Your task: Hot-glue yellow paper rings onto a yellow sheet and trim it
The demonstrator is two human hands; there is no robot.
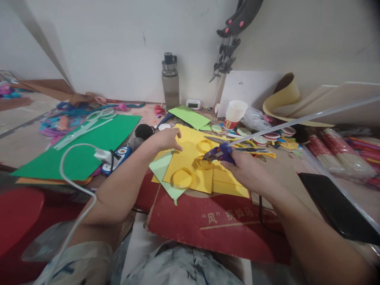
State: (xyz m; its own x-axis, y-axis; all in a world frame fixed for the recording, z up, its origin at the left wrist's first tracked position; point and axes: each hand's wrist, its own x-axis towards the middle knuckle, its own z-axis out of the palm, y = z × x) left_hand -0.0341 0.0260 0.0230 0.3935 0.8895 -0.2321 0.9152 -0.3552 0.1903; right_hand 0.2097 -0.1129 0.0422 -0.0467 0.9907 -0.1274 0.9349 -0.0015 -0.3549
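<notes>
My right hand (245,168) is closed round a purple hot glue gun (223,152), with a long clear glue stick (297,118) running out of its back to the upper right. The gun's nozzle is at or just above a yellow paper ring (202,163); contact is hard to tell. Two more rings, a far one (204,146) and a near one (182,178), sit on the yellow sheet (190,158). Above the sheet's left part, my left hand (166,139) holds nothing visible, its thumb and forefinger curved and apart. A pale green sheet (162,166) lies partly under the yellow one.
Red cardboard (184,221) lies beneath the papers. Scissors (219,141) are beyond the gun. A dark phone (338,206) lies at right, paper cups (236,113) and a bottle (171,85) stand behind. Green card (118,130) and a power strip (118,158) with a white cable are left.
</notes>
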